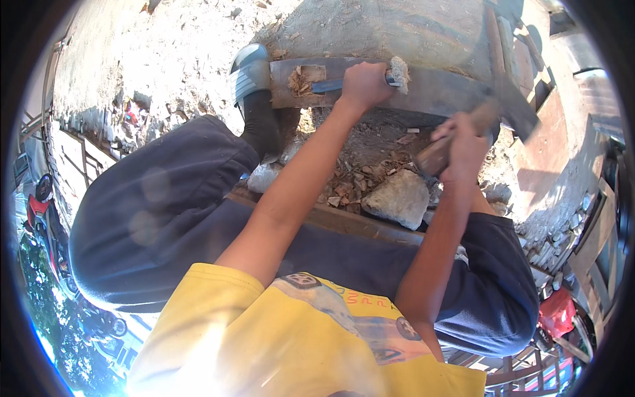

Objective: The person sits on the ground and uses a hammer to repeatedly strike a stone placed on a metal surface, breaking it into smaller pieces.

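My left hand is closed around a blue chisel held low over a dark wooden plank. The chisel's pale, frayed butt end sticks out past my fingers. Its tip points left, at a rectangular recess cut in the plank, where wood shavings lie. In my right hand is a hammer with a wooden handle. Its dark metal head, blurred by motion, is right of the chisel and apart from it.
My left foot in a sandal is at the plank's left end. A pale stone and wood chips lie on the ground below the plank. Boards lie at right, with a red plastic bag farther back.
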A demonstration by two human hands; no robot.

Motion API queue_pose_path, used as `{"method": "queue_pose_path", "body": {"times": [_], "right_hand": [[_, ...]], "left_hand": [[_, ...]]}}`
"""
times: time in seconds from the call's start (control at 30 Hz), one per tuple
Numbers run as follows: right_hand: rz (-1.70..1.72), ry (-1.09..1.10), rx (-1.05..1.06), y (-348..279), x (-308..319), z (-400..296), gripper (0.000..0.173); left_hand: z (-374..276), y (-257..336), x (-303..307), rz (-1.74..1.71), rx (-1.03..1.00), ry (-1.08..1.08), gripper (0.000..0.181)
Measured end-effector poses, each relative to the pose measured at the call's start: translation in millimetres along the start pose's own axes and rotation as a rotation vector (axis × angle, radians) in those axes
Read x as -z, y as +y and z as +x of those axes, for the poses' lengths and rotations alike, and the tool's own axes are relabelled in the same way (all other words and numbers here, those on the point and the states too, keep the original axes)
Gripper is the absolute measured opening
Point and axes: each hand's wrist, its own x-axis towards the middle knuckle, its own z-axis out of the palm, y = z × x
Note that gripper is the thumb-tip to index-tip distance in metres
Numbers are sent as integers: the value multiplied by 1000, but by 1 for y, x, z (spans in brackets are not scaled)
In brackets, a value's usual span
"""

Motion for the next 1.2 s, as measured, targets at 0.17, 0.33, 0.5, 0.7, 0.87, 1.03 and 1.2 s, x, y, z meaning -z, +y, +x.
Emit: {"method": "queue_pose_path", "body": {"times": [0.17,0.33,0.5,0.7,0.87,1.03,1.2], "right_hand": [[-131,-392,-279,17,-23,-28,20],[40,-273,-266,-14,21,-21,20],[427,78,-17,-49,53,14,12],[-111,-206,-160,29,-24,-9,10],[23,-382,-325,24,-9,-21,15],[203,-94,-181,-29,40,-13,16],[576,227,40,-43,45,33,11]], "left_hand": [[1,-9,14,63,46,6,29],[-4,-7,6,3,48,8,26],[-3,-6,6,12,30,-5,27],[-6,-3,11,58,28,40,29],[-2,-8,9,54,9,56,30],[-5,-2,13,41,-6,26,30],[-4,-7,10,19,23,39,29]]}}
